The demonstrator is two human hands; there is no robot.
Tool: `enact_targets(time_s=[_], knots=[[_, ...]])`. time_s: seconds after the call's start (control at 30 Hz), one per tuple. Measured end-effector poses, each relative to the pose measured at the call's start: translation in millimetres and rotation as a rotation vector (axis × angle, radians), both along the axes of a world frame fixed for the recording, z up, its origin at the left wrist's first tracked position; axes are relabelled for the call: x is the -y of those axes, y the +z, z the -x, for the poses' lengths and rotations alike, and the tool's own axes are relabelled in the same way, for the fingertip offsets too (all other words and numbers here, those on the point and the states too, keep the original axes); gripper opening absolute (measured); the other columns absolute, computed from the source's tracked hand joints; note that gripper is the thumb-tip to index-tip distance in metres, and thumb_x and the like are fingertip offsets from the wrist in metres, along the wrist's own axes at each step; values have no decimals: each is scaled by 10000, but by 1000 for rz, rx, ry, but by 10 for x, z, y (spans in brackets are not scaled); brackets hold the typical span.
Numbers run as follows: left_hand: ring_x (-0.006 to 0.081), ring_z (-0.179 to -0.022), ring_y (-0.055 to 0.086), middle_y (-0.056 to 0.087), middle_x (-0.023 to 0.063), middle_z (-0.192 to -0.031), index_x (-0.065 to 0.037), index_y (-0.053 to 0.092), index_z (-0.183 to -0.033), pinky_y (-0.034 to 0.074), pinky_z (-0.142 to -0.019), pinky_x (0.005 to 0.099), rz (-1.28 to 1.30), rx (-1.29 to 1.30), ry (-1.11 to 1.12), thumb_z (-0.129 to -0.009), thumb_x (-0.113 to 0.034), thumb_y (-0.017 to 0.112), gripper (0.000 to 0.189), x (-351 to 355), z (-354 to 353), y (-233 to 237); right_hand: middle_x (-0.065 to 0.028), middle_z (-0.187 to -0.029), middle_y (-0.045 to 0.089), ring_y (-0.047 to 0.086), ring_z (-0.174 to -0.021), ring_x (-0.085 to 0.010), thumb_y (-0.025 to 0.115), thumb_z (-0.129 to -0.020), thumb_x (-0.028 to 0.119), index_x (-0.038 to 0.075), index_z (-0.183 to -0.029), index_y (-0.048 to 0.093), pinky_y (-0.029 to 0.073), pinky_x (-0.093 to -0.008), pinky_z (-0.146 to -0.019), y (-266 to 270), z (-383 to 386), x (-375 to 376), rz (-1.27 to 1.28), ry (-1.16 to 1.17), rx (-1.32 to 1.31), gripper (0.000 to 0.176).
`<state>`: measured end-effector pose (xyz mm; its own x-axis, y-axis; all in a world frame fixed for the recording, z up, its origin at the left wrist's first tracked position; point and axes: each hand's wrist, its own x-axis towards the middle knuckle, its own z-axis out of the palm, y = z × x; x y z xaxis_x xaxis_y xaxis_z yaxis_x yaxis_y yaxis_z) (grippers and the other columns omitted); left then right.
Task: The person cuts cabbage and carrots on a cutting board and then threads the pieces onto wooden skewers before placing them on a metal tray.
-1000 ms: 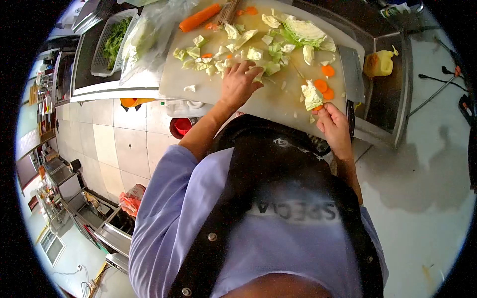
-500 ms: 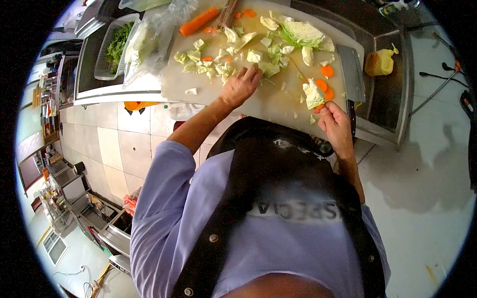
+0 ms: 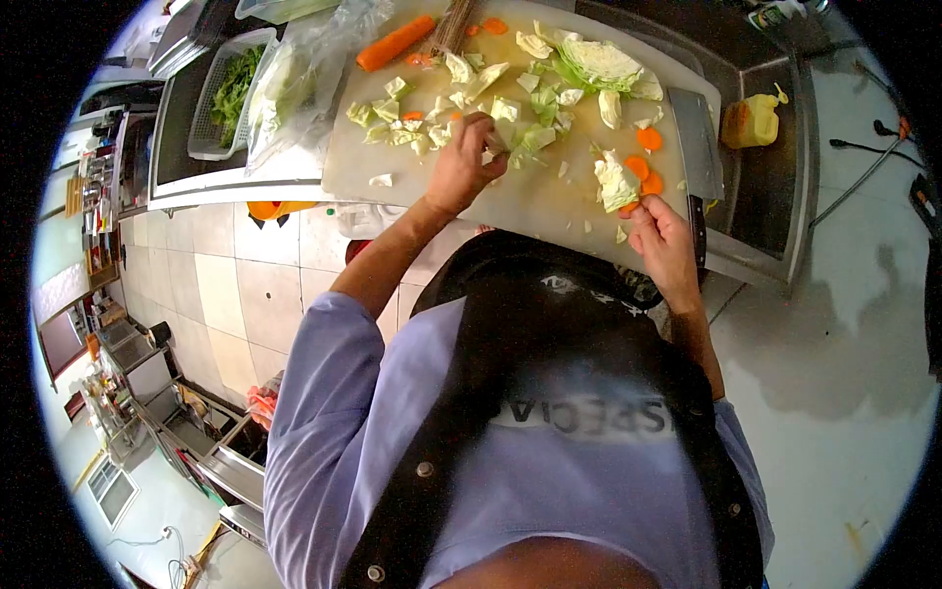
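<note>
My right hand (image 3: 662, 240) is closed in a pinch at the near end of a skewer that carries a cabbage piece (image 3: 616, 184) and, by my fingers, a carrot slice (image 3: 628, 208). Most of the stick is hidden. Over the middle of the white cutting board (image 3: 402, 187), my left hand (image 3: 466, 167) pinches a pale cabbage piece (image 3: 501, 135) between thumb and fingers. Loose cut cabbage (image 3: 530, 142) lies around it. Carrot slices (image 3: 650, 139) lie just beyond the right hand, and a cleaver (image 3: 693, 147) rests along the board's right side.
A part-cut cabbage (image 3: 603, 64), a whole carrot (image 3: 395, 43) and a bundle of skewers (image 3: 451, 27) lie at the board's far side. To the left are a plastic bag (image 3: 289, 93) and a basket (image 3: 201, 137) of greens. A yellow container (image 3: 754, 120) stands right.
My left hand has drawn slightly back and left, its fingers curling around a cabbage piece. My right hand has barely moved, while the skewered cabbage has turned slightly.
</note>
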<state>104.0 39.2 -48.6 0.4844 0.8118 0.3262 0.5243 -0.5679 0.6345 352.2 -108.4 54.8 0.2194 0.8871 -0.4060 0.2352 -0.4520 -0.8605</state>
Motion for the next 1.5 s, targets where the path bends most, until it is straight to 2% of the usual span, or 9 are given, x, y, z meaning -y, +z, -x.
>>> enact_targets(time_s=[0.07,0.1,0.23,0.33,0.4,0.73,0.93,1.03,1.5], knots=[[177,-783,601,550,121,-1048,-4,517,-1071,517,-702,296,204,234,144,-728,-30,706,393,50,-71,180,-29,-579,468,452,-510,-113,507,-941,170,31,-889,581,353,-272,-484,-57,10,10,-74,73,114,166],[168,-757,620,547,98,-981,13,534,-1054,505,-695,287,313,379,161,-810,-136,666,315,55,-81,178,-50,-576,484,469,-500,-137,509,-939,178,39,-891,580,362,-284,-487,-66,27,3,-111,112,170,164],[155,-723,579,569,27,-811,4,551,-988,480,-715,257,977,1049,211,-859,-118,630,194,124,-152,221,-161,-641,563,569,-557,-320,522,-924,219,80,-915,568,419,-405,-520,41,118,-21,-117,184,393,147],[145,-715,568,578,35,-841,8,549,-978,485,-700,266,1094,1211,241,-873,-115,619,177,195,-168,268,-191,-695,594,590,-639,-402,527,-913,233,101,-934,555,431,-481,-549,115,155,-25,-162,239,526,137],[144,-716,568,580,40,-845,10,550,-988,488,-699,273,1088,1209,226,-875,-116,621,184,206,-176,309,-194,-712,602,592,-675,-422,528,-909,234,105,-949,545,430,-518,-569,198,176,-32,-144,290,604,136],[134,-783,580,607,73,-930,41,533,-1088,489,-741,269,896,1010,178,-856,-151,647,322,175,-160,313,-185,-687,607,592,-645,-418,523,-906,229,101,-925,532,434,-527,-570,264,208,-35,-156,324,700,131],[148,-857,596,615,75,-990,27,533,-1112,495,-751,278,754,823,113,-881,-105,599,274,159,-125,446,-183,-669,606,602,-645,-406,534,-895,226,110,-917,541,442,-517,-569,384,177,-46,-142,376,720,118],[134,-868,598,638,85,-984,30,493,-1142,491,-792,276,790,898,115,-838,-107,667,376,185,-156,547,-181,-667,606,605,-645,-401,538,-892,224,120,-920,552,445,-513,-568,409,152,-43,-141,368,695,108],[130,-745,623,635,76,-863,28,545,-1070,512,-673,258,443,535,216,-775,-79,704,352,291,-170,635,-193,-672,587,590,-651,-409,520,-909,203,97,-920,566,432,-496,-566,334,197,-70,-169,347,528,116]])
